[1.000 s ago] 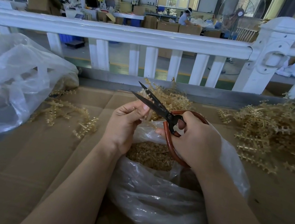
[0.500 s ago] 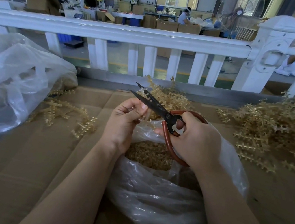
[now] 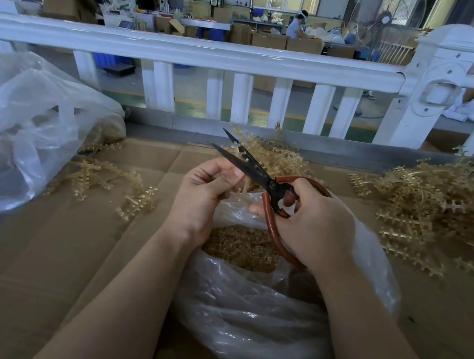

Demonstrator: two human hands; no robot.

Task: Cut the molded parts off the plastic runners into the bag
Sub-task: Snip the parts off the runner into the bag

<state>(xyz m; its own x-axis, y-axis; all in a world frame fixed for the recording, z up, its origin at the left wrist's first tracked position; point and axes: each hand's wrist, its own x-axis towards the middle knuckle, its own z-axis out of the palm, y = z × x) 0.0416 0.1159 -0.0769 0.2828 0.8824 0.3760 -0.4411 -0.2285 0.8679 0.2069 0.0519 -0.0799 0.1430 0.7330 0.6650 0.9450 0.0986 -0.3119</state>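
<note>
Above the open mouth of the bag (image 3: 255,319), the left hand (image 3: 206,190) pinches a thin pale runner (image 3: 239,161), and the right hand (image 3: 314,223) holds the scissors (image 3: 249,166) by their red-brown loop handle, fingers curled through it. The 2 dark blades stand apart, and the runner with its small parts lies between them, near the pivot side.

Compared with half a second before, the blades have come a little higher above the bag and the runner now sits more plainly inside their opening; the left hand has lifted with them. I judge that this means a next cut is prepared and not yet made.

Inside the bag, just below both hands, a heap of cut parts (image 3: 238,249) is already collected, so a freshly cut part should fall there. Right of the bag a big pile of uncut runners (image 3: 444,214) waits on the table (image 3: 51,259), so much work seems to remain. Left of the bag lie some runners (image 3: 108,179) apart from the pile; whether they are already stripped I cannot tell. Further left of the bag lies a second plastic bag (image 3: 17,130).
</note>
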